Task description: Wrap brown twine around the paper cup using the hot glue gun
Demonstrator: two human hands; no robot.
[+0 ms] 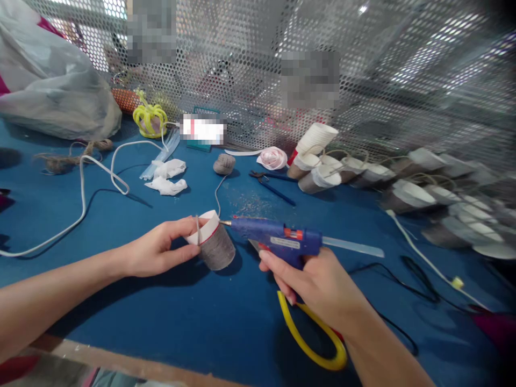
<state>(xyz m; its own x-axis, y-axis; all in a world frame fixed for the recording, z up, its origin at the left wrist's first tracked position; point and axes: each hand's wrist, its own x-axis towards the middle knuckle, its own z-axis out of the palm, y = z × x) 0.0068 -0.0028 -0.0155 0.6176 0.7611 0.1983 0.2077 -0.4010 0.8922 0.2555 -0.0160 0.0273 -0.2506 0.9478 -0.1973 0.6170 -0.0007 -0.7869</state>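
My left hand (161, 250) pinches the rim of a paper cup (217, 247), fingers inside and thumb outside. Grey yarn wraps the cup's side, leaving a white band with a red line at the rim. The cup is tilted, its mouth turned toward my left hand. A strand runs from it back to a small ball of grey yarn (224, 164). In my right hand (310, 279) is a blue hot glue gun (274, 236), its nozzle at the cup's rim and a clear glue stick out the back. Yellow-handled scissors (312, 338) show beneath that hand; whether it grips them is unclear.
Blue-handled pliers (274, 185) and crumpled white tissue (167, 177) lie beyond the cup. Several yarn-wrapped cups (322, 177) line the right side. White and black cables cross the blue table (226, 328). A perforated metal panel (242, 70) stands behind; a plastic bag (56, 80) sits left.
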